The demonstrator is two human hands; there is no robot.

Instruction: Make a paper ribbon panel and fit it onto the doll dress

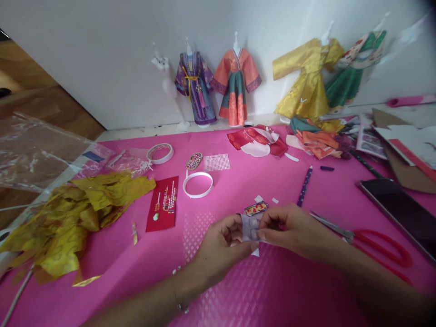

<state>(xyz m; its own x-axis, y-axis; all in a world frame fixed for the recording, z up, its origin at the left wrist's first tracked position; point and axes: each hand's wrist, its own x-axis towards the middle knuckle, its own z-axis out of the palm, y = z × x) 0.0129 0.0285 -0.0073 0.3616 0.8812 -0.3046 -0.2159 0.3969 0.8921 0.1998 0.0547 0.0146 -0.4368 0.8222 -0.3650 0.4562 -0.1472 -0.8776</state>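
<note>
Between my two hands is a small pale lavender piece (250, 228), with lighter patches on its face; whether it is cloth or paper I cannot tell. My left hand (218, 243) grips its left and lower edges between thumb and fingers. From the other side, my right hand (288, 229) pinches its right edge, with thumb and fingertips together. A white corner (256, 250) shows just below. Right behind the hands lies a small red and yellow patterned piece with a dark border (255, 208), near white scraps (259, 198).
Red-handled scissors (381, 245) and a phone (402, 204) lie right, a dotted pencil (305, 186) nearer the middle. Leftward are a tape roll (198, 185), a red envelope (161, 204) and yellow fabric (68, 227). Small dressed mannequins (236, 86) stand along the wall.
</note>
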